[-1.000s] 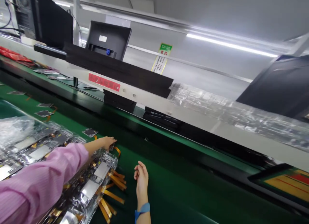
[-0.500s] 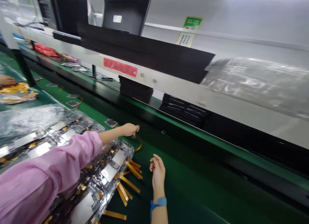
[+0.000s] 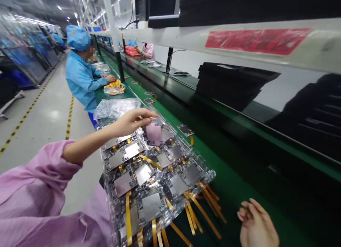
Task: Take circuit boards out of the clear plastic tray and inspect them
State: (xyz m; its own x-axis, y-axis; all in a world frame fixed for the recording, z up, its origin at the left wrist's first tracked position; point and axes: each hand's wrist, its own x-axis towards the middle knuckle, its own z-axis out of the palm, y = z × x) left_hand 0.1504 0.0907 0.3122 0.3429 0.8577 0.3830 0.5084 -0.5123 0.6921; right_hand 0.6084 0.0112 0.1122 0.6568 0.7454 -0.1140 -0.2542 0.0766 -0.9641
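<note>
My left hand [image 3: 135, 120] reaches over the far part of a clear plastic tray [image 3: 213, 174], thumb and fingers closed at the edge of a circuit board [image 3: 153, 132]. The board's metal shield reflects pink; part of its edge is hidden by the fingers. Several other boards with silver shields [image 3: 151, 207] lie in rows in the tray. Orange ribbon cables [image 3: 204, 213] hang over its near right edge. My right hand [image 3: 257, 222] is low at the right, above the green surface, fingers loosely bent and apart, holding nothing.
A green conveyor belt [image 3: 170, 115] runs along the tray's right side, carrying a board with a ribbon cable [image 3: 185, 130] and others farther off. Clear plastic bags [image 3: 117, 108] lie beyond the tray. A co-worker in blue [image 3: 82, 80] works farther along. A white shelf rail [image 3: 186, 37] crosses above.
My view has turned left. My left hand has gone from above the belt, where a ribbon cable hung by it, back to the tray. My right hand stays empty at the right.
</note>
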